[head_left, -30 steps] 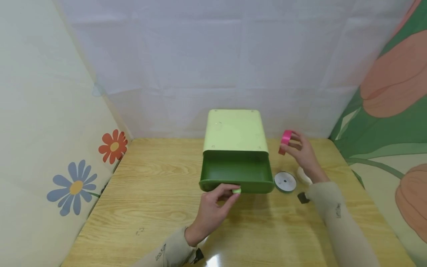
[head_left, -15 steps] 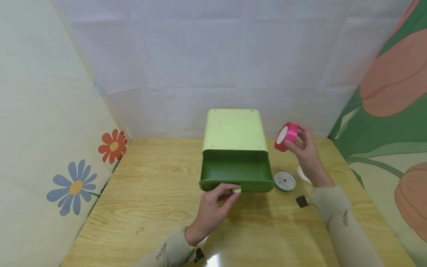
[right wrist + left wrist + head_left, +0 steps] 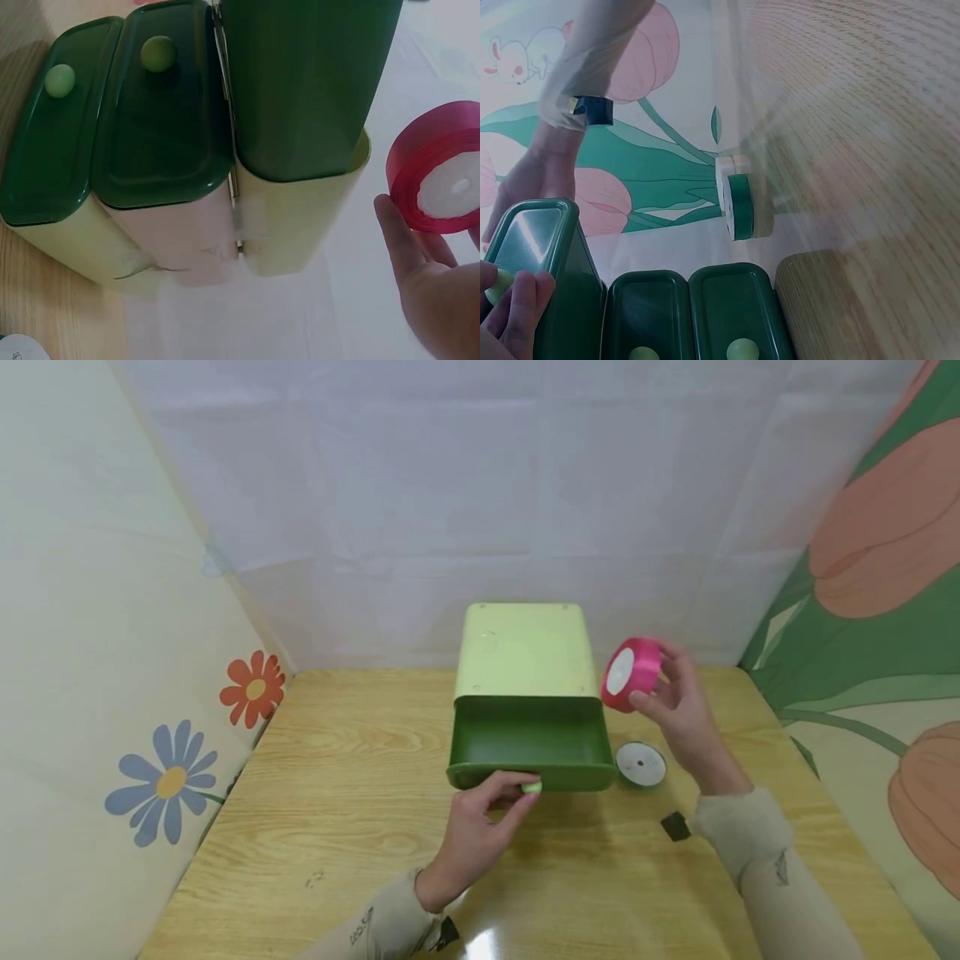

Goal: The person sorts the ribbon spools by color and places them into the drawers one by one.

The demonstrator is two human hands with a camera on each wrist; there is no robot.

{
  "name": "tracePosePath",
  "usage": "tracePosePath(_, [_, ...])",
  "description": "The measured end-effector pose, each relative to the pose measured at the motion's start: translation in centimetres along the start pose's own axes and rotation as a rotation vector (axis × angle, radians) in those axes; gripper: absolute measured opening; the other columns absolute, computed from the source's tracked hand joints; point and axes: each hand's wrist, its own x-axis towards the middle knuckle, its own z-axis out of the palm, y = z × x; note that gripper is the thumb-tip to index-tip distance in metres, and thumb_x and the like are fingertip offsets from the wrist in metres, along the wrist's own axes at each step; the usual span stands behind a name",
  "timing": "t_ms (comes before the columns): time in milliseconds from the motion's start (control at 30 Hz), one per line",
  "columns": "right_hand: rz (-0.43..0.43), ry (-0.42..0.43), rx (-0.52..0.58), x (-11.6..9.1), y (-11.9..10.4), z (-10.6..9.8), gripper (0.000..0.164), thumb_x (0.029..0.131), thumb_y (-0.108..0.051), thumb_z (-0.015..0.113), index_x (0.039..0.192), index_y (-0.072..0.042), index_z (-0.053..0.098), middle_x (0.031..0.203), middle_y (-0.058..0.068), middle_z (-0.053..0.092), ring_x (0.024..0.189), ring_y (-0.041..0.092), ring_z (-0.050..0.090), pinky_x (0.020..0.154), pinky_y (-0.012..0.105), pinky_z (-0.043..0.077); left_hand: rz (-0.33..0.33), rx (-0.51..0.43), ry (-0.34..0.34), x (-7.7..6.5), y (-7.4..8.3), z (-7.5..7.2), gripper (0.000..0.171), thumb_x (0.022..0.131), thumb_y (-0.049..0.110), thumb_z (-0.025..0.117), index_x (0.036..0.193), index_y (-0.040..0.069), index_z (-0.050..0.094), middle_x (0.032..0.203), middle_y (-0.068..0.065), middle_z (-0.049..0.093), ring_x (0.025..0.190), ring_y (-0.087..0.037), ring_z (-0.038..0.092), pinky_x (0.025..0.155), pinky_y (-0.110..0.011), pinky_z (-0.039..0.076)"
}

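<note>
My left hand [image 3: 474, 831] pinches the light green round knob [image 3: 532, 787] of the dark green top drawer [image 3: 577, 779]. That drawer is pulled well out of the pale green cabinet [image 3: 525, 647], and its inside shows in the head view. In my right hand [image 3: 686, 718] is a roll of bright pink ribbon [image 3: 643, 672], gripped by its outer edge. It is raised beside the cabinet's right side, its white face tilted left. The right wrist view also has the pink ribbon roll [image 3: 424, 139], with my fingers [image 3: 397, 232] under it.
On the table right of the drawer lies a green ribbon spool [image 3: 641, 765] with a white face. In the left wrist view a white roll [image 3: 724, 171] stands just beyond it. Two lower drawers [image 3: 165, 142] are closed beneath. A white cloth [image 3: 412, 510] hangs behind the cabinet.
My right hand has moved left toward the cabinet with the pink ribbon roll, turning it so its white face shows. My left hand and the drawer stay put.
</note>
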Motion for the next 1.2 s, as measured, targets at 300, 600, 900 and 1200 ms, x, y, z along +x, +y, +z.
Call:
tracePosePath(300, [-0.015,-0.095,-0.078,-1.0,-1.0,1.3,0.071,0.095,0.002,0.068,0.155,-0.02,0.036,0.15,0.008,0.046,0.126,0.012,0.061,0.09,0.027,0.062,-0.009,-0.002,0.008,0.0,0.0,0.0,0.016,0.099,0.008,0.071,0.115,0.01,0.072,0.095,-0.007,0.078,0.08,-0.011,0.075,0.071,-0.025,0.065])
tracePosePath(600, [-0.059,-0.192,-0.252,-1.4,-0.9,2.6,0.078,0.089,-0.001,0.077,0.156,-0.015,0.039,0.151,0.007,0.049,0.131,0.013,0.056,0.101,0.021,0.054,-0.013,0.003,0.011,0.0,0.0,0.0,0.016,0.097,0.007,0.072,0.113,0.009,0.072,0.094,-0.008,0.078,0.08,-0.01,0.075,0.071,-0.026,0.065])
tracePosePath(900, [-0.09,-0.331,-0.339,-1.6,-0.1,3.0,0.082,0.088,-0.004,0.08,0.158,-0.02,0.041,0.154,0.005,0.051,0.137,0.012,0.051,0.107,0.023,0.05,-0.035,-0.008,0.014,-0.2,0.1,0.1,0.019,0.095,0.001,0.074,0.112,0.008,0.072,0.093,-0.009,0.078,0.079,-0.014,0.076,0.071,-0.026,0.065])
tracePosePath(1200, [-0.095,-0.4,-0.389,-1.4,-0.2,3.0,0.079,0.092,-0.008,0.077,0.16,-0.019,0.039,0.158,0.002,0.048,0.134,0.016,0.054,0.108,0.027,0.05,-0.04,-0.012,0.001,-0.1,0.2,0.0,0.017,0.097,0.005,0.072,0.113,0.009,0.072,0.095,-0.011,0.078,0.081,-0.011,0.076,0.072,-0.026,0.065])
